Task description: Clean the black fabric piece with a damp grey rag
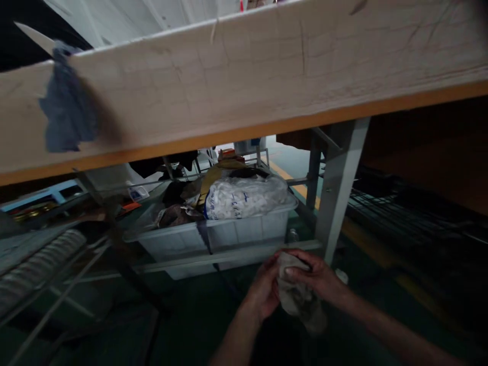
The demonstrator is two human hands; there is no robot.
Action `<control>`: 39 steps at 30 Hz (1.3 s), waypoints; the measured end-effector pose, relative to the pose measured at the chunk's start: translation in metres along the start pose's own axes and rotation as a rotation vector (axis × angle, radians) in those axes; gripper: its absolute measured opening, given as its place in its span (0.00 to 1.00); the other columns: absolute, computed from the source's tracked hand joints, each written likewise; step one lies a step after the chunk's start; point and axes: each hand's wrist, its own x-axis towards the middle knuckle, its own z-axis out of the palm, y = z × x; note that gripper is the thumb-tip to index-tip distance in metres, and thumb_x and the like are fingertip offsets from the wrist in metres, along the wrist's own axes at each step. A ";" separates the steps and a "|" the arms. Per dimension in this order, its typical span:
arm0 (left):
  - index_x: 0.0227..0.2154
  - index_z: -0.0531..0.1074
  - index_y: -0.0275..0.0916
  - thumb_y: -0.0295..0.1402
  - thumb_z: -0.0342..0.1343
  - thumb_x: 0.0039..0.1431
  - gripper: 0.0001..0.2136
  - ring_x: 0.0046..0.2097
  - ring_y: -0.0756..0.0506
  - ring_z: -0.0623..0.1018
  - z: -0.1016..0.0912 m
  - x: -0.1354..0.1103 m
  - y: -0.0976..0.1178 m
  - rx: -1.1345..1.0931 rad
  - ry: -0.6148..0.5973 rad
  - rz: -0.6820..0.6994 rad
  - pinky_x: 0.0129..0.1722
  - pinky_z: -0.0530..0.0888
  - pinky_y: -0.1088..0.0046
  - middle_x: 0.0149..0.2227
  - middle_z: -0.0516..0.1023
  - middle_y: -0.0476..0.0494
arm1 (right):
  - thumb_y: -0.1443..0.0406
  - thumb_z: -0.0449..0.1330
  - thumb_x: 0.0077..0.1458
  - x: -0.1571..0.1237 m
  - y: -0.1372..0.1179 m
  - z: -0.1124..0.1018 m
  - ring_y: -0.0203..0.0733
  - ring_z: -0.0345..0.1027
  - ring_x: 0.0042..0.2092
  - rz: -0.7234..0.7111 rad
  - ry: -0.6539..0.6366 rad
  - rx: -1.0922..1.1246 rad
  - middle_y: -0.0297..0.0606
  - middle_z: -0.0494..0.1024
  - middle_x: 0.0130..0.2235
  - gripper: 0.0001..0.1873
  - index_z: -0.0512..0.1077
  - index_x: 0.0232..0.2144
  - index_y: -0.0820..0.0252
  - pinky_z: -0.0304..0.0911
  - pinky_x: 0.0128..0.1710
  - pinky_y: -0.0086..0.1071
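Note:
A limp, grey-beige piece of cloth (292, 295) with darker smudges is held between my two hands, low and right of centre; its lower end hangs free. My left hand (265, 290) is closed on the cloth's left edge. From the other side, my right hand (322, 277) pinches its upper part with thumb and fingers. Whether the cloth is a glove, a sock or a plain rag I cannot tell. Both hands are in front of the table's lower crossbar (244, 255), above the dark green floor.
Overhead runs a table edge (229, 86) with a blue-grey cloth (68, 101) hanging at left. Beneath it stands a white plastic tub (244, 231) holding a full clear bag (244, 195) and dark items. A metal table leg (341, 193) rises at right, a wire rack (41, 269) at left.

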 end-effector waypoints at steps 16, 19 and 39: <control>0.40 0.73 0.42 0.38 0.58 0.48 0.14 0.51 0.42 0.66 -0.023 -0.010 -0.070 0.751 0.498 0.588 0.50 0.62 0.67 0.47 0.70 0.42 | 0.54 0.64 0.42 -0.036 0.078 -0.036 0.43 0.70 0.34 0.333 0.196 0.064 0.36 0.76 0.33 0.21 0.70 0.37 0.60 0.66 0.33 0.34; 0.42 0.72 0.42 0.36 0.59 0.48 0.16 0.51 0.42 0.66 -0.019 -0.007 -0.079 0.871 0.377 0.530 0.53 0.60 0.67 0.48 0.70 0.42 | 0.56 0.64 0.43 -0.037 0.079 -0.035 0.41 0.69 0.34 0.296 0.156 0.135 0.34 0.76 0.33 0.19 0.70 0.36 0.60 0.64 0.33 0.32; 0.33 0.74 0.35 0.44 0.59 0.44 0.17 0.35 0.46 0.73 -0.051 0.017 -0.133 0.317 0.364 0.209 0.36 0.67 0.72 0.31 0.76 0.44 | 0.56 0.60 0.46 -0.042 0.107 -0.036 0.43 0.68 0.38 0.288 0.139 -0.250 0.35 0.74 0.33 0.14 0.70 0.33 0.60 0.63 0.38 0.33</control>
